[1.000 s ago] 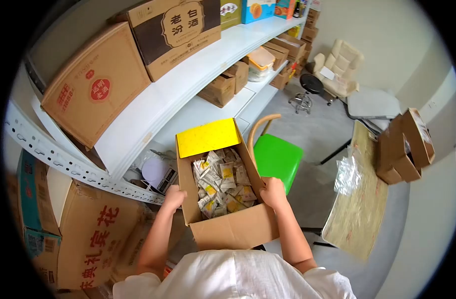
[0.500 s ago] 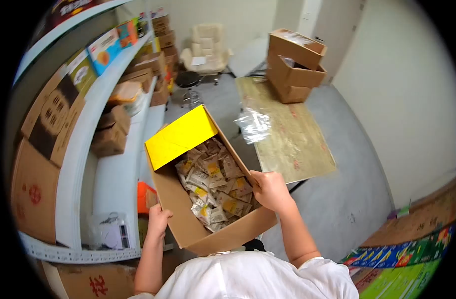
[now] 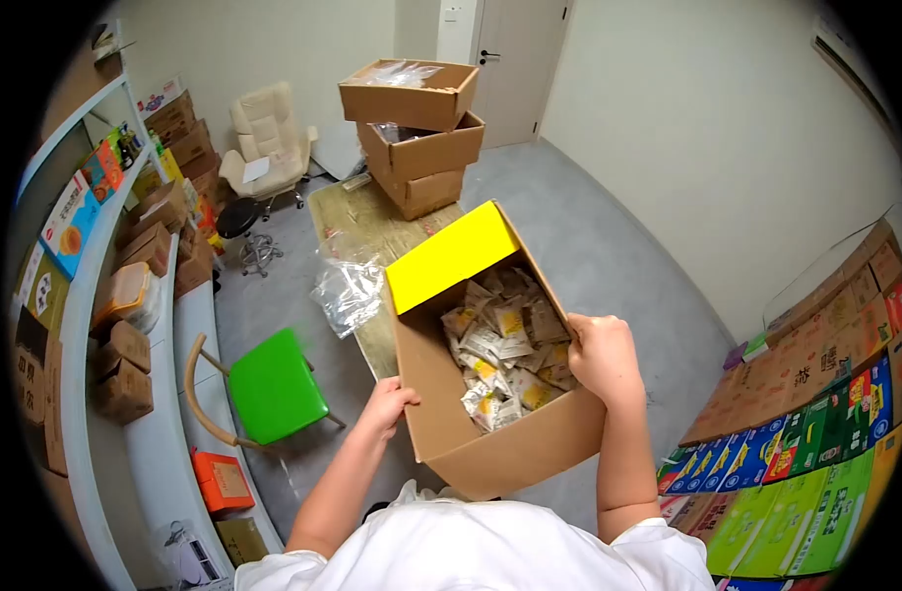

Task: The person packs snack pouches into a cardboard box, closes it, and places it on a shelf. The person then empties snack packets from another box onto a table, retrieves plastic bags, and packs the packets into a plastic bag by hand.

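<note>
An open cardboard box [image 3: 505,448] with a yellow inner flap [image 3: 453,258] is held up in front of my body, tilted. Small white and yellow packets [image 3: 510,345] lie loose inside it. My left hand [image 3: 384,406] grips the box's left side. On the opposite side, my right hand [image 3: 605,357] is closed round the upper edge. Part of a long table [image 3: 357,212] shows behind the box, with clear plastic wrapping [image 3: 348,294] at its near left edge.
Open cartons [image 3: 412,103] are stacked on the table's far end. A green chair [image 3: 276,386], a black stool [image 3: 237,217] and a cream armchair [image 3: 267,138] stand left. Shelves [image 3: 82,325] line the left wall; colourful cartons [image 3: 805,424] are piled right.
The view has swung right, away from the shelves. Both hands still hold the box, which has moved round with my body and now hangs in front of the table. More cartons show at the right.
</note>
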Available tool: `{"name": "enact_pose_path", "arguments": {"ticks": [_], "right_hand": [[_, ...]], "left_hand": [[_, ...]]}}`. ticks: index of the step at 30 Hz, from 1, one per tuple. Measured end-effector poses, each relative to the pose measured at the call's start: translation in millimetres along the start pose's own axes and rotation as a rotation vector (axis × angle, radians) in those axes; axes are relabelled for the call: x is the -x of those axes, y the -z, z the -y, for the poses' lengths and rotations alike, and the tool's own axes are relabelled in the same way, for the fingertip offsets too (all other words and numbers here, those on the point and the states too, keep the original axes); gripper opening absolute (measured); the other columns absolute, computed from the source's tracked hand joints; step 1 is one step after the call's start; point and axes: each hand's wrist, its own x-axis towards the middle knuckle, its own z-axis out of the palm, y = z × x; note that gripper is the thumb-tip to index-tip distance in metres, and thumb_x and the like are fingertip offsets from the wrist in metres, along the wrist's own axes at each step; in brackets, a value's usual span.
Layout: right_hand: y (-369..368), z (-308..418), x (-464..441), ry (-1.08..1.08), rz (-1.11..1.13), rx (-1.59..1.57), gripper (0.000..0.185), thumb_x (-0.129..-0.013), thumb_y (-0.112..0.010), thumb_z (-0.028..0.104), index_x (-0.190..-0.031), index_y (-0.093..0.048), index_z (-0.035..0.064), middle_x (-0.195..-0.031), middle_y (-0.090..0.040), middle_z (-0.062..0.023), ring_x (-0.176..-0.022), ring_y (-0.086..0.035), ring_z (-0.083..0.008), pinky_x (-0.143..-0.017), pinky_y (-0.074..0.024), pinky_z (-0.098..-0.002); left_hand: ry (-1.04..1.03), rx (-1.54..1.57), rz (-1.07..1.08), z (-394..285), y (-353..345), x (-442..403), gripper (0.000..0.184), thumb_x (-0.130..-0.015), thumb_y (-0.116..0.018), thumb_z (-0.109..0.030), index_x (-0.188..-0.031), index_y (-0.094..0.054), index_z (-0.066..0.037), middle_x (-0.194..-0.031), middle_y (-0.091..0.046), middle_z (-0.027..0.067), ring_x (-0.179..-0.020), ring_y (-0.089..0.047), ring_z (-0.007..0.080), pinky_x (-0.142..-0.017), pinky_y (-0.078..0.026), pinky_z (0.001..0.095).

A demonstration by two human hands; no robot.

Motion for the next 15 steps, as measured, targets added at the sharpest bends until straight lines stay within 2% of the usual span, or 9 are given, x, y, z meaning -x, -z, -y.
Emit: {"name": "enact_pose_path", "arguments": {"ticks": [3, 6, 7, 8, 10, 13, 14, 15], "right_hand": [[19.9, -33.9, 2.1, -0.071, -0.004, 0.040, 0.009, -0.063, -0.054, -0.003, -0.070, -0.057, 0.0003, -0.065, -0.058, -0.0207, -0.064, -0.058, -0.0391, -0.060, -0.0479, -0.0455], [18.6, -47.2, 7.8, -0.098, 0.032, 0.160, 0.009, -0.062, -0.056, -0.003, -0.070, -0.058, -0.0002, -0.064, -0.059, -0.0212, -0.063, -0.059, -0.0390, -0.061, -0.0493, -0.0456], [-34.5, -58.4, -7.4, -0.086, 0.037, 0.128, 0.009, -0.062, -0.056, -0.003, -0.070, -0.058, -0.0002, -0.064, -0.059, -0.0212, -0.063, -0.059, -0.0390, -0.061, -0.0493, -0.0456], [-45.0, -59.5, -10.8, -0.137, 0.064, 0.159, 0.009, -0.061, -0.056, -0.003, -0.070, -0.058, -0.0002, -0.064, -0.060, -0.0214, -0.062, -0.060, -0.0388, -0.061, -0.0498, -0.0456], [-16.5, -63.6, 6.5, -0.227, 0.031, 0.183, 0.008, -0.061, -0.058, -0.002, -0.068, -0.057, -0.0005, -0.063, -0.060, -0.0217, -0.061, -0.061, -0.0384, -0.060, -0.0508, -0.0455], [-41.2, -52.5, -0.4, -0.242, -0.014, 0.191, 0.008, -0.061, -0.058, -0.001, -0.068, -0.055, -0.0005, -0.062, -0.059, -0.0215, -0.060, -0.061, -0.0385, -0.059, -0.0507, -0.0458], [-75.7, -58.4, -12.2, -0.229, -0.018, 0.161, 0.009, -0.061, -0.059, -0.001, -0.069, -0.054, -0.0004, -0.062, -0.059, -0.0214, -0.060, -0.061, -0.0383, -0.058, -0.0505, -0.0462], [-79.3, -57.0, -16.6, -0.239, -0.009, 0.184, 0.011, -0.061, -0.059, -0.001, -0.071, -0.055, -0.0002, -0.062, -0.059, -0.0206, -0.060, -0.061, -0.0379, -0.058, -0.0504, -0.0463]], "left_hand": [[0.107, 0.043, 0.108, 6.8, -43.1, -30.6, 0.020, -0.073, -0.055, 0.001, -0.092, -0.062, 0.000, -0.081, -0.065, 0.0058, -0.064, -0.062, 0.0140, -0.054, -0.050, 0.0260], [0.208, 0.077, 0.192, 39.0, -57.1, -76.6, 0.020, -0.074, -0.055, 0.001, -0.092, -0.062, 0.000, -0.082, -0.065, 0.0061, -0.066, -0.063, 0.0147, -0.057, -0.052, 0.0265], [0.250, 0.110, 0.188, 54.9, -37.3, -116.1, 0.020, -0.073, -0.054, 0.001, -0.091, -0.062, -0.001, -0.082, -0.065, 0.0061, -0.067, -0.063, 0.0146, -0.057, -0.052, 0.0265], [0.264, 0.106, 0.195, 55.6, -34.5, -126.1, 0.020, -0.073, -0.054, 0.001, -0.091, -0.062, -0.001, -0.082, -0.065, 0.0061, -0.067, -0.063, 0.0146, -0.057, -0.052, 0.0265], [0.247, 0.006, 0.258, 40.2, -61.7, -117.1, 0.020, -0.073, -0.054, 0.001, -0.090, -0.062, -0.002, -0.080, -0.064, 0.0058, -0.066, -0.063, 0.0139, -0.058, -0.052, 0.0262], [0.275, 0.008, 0.350, 47.7, -35.3, -172.0, 0.021, -0.071, -0.055, 0.002, -0.091, -0.061, -0.003, -0.080, -0.064, 0.0057, -0.066, -0.063, 0.0142, -0.059, -0.053, 0.0265], [0.283, -0.018, 0.289, 50.6, -21.1, -197.5, 0.023, -0.071, -0.056, 0.002, -0.093, -0.061, -0.003, -0.081, -0.065, 0.0058, -0.066, -0.064, 0.0153, -0.060, -0.054, 0.0271], [0.278, -0.020, 0.304, 50.5, -22.0, -211.0, 0.023, -0.071, -0.056, 0.002, -0.093, -0.061, -0.003, -0.081, -0.065, 0.0058, -0.066, -0.064, 0.0153, -0.060, -0.054, 0.0271]]}}
